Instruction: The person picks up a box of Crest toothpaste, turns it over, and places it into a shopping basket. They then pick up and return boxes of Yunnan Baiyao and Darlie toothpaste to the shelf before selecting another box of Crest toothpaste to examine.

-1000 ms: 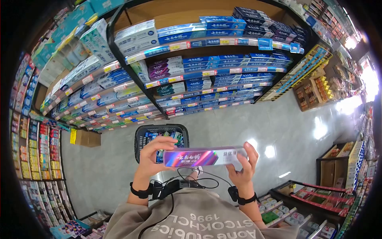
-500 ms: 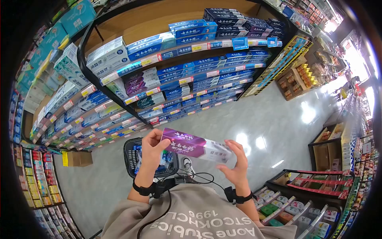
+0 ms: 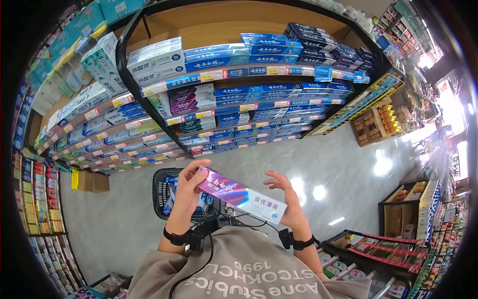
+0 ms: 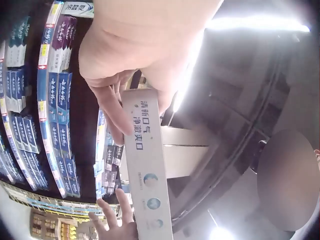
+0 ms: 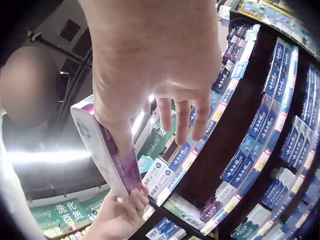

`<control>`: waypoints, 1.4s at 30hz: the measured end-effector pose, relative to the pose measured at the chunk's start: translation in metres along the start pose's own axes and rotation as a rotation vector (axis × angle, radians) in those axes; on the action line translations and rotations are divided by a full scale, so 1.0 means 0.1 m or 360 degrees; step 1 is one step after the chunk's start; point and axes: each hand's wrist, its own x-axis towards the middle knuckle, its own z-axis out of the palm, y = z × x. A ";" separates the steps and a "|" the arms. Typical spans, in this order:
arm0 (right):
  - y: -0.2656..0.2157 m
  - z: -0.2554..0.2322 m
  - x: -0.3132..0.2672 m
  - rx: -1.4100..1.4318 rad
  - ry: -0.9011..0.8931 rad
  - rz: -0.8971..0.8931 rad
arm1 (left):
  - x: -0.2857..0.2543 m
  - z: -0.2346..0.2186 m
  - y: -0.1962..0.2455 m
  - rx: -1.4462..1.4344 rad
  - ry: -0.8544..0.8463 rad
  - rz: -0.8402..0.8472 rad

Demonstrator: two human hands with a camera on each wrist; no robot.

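Note:
My left hand (image 3: 185, 192) pinches the left end of a long purple and white box (image 3: 241, 195), fingers on top and thumb on its face. In the left wrist view, the box's white side (image 4: 148, 170) with printed icons hangs from that hand (image 4: 135, 65). My right hand (image 3: 291, 202) is at the box's right end, its fingers spread and raised off it. From the right wrist view, the thumb of the right hand (image 5: 160, 75) lies against the box (image 5: 107, 150), and the other fingers hang free.
Below my left hand, a dark basket (image 3: 160, 199) on the floor holds several packages. Ahead stands a shelf unit (image 3: 259, 72) stacked with blue, white and purple boxes. A cardboard carton (image 3: 93, 181) lies at the left, and a low display rack (image 3: 383, 249) is at the lower right.
The box has turned from nearly level to slanting down to the right, showing different faces. My right hand's fingers have lifted away from it, while the left hand has kept its grip.

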 end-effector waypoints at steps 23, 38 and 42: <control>-0.04 0.07 -0.03 0.0686 0.0180 0.0501 | -0.26 -0.41 0.19 0.0096 -0.0386 0.0003; 0.12 -0.01 0.04 0.0610 0.0090 0.0461 | -0.53 -0.41 0.26 0.0515 -0.0240 -0.0085; 0.13 -0.02 0.18 0.0624 -0.0023 0.0389 | -0.61 -0.46 0.24 0.0546 -0.0195 0.0042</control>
